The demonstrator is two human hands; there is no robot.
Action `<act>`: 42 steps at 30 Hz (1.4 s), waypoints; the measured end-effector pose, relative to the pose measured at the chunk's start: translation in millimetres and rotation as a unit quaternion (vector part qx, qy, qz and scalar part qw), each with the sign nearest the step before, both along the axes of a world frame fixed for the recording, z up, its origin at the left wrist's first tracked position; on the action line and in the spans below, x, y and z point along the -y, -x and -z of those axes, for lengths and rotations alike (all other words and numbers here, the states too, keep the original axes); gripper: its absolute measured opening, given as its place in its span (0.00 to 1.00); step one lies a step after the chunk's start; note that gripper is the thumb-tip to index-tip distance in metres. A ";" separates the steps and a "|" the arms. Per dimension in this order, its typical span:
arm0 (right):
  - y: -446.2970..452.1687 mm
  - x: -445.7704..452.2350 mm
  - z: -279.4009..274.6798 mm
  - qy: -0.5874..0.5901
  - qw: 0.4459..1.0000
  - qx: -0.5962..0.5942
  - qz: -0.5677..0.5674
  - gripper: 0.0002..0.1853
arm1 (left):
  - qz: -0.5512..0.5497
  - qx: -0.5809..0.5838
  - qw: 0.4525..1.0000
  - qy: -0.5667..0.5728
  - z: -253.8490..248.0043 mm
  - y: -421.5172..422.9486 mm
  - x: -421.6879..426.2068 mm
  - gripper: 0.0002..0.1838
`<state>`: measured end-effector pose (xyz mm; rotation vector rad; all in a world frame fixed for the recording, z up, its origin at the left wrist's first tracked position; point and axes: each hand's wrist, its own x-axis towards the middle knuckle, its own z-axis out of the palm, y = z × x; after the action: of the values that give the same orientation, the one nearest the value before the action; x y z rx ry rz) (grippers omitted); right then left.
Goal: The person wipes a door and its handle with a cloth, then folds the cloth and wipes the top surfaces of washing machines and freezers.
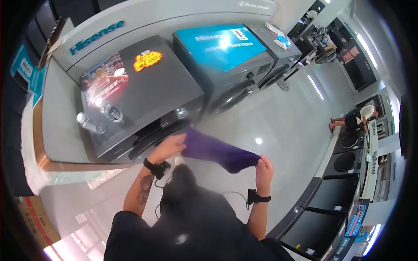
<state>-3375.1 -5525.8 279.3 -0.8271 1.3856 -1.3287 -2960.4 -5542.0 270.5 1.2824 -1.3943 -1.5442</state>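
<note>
My left grip (pixel 183 145) is pinching one end of the purple cloth (pixel 215 151), thumb and fingers closing on its edge. My right grip (pixel 260 161) is pinching the opposite end, fingertips pressing together on a narrow, gathered corner. Between them the cloth is stretching across in front of me, above the floor (pixel 285 126), its lower edge sagging nearer the right grip. In this view the left end is looking broader than the right one.

A black strap (pixel 157 168) is circling my left wrist, and a second strap (pixel 258 199) is circling my right; each is carrying a small dark block. A thin cable (pixel 237 193) is looping near my legs.

Just beyond my left grip, the near washer (pixel 172 80) is standing with its dark door facing my side. On its top, a clear bottle (pixel 90 123) and a labelled bottle (pixel 112 113) are resting near the front left corner, beside a red leaflet (pixel 104 82), while a yellow tag (pixel 147 61) is lying farther back. Next to it, the middle washer (pixel 233 80) is bearing a blue sheet (pixel 223 45), and the far washer (pixel 278 52) is holding some papers (pixel 278 35). Well off to my right, a person (pixel 355 118) is leaning over a row of appliances (pixel 333 191)
</note>
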 end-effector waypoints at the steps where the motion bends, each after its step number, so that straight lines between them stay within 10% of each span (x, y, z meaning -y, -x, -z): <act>1: 5.5 11.7 1.8 -0.017 0.996 -0.071 -0.045 0.15 | 0.015 0.069 0.997 0.004 5.7 -7.8 12.2 0.28; 4: 0.4 55.4 -14.3 -0.075 0.963 -0.202 -0.164 0.17 | -0.121 0.061 0.991 -0.013 6.0 -12.1 37.1 0.24; 13: -68.7 185.7 17.1 -0.190 0.857 -0.008 -0.479 0.18 | -0.323 -0.132 0.928 -0.130 -47.8 -17.9 42.6 0.26; 16: -95.9 228.8 14.1 -0.158 0.831 -0.037 -0.532 0.14 | -0.385 0.042 0.912 -0.138 -59.0 -18.8 24.2 0.23; 22: -129.3 296.2 -27.2 -0.043 0.843 -0.120 -0.523 0.12 | -0.418 0.347 0.832 -0.113 -92.3 -34.3 -0.5 0.18; 32: -238.5 329.8 -234.7 0.282 0.898 0.060 -0.334 0.09 | -0.584 0.130 0.772 0.214 -239.2 -80.9 61.9 0.21; 38: -229.4 292.9 -152.9 0.169 0.922 -0.066 -0.343 0.13 | -0.611 0.157 0.766 0.124 -174.4 -66.7 22.0 0.19; 42: -188.5 285.2 18.4 0.063 0.890 -0.088 -0.443 0.14 | -0.613 0.099 0.783 -0.008 -52.8 -31.0 -14.0 0.18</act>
<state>-3186.5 -5810.9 260.9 -1.4705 0.8472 -0.6272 -2929.4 -5528.1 323.3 1.8199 -0.3438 -0.4940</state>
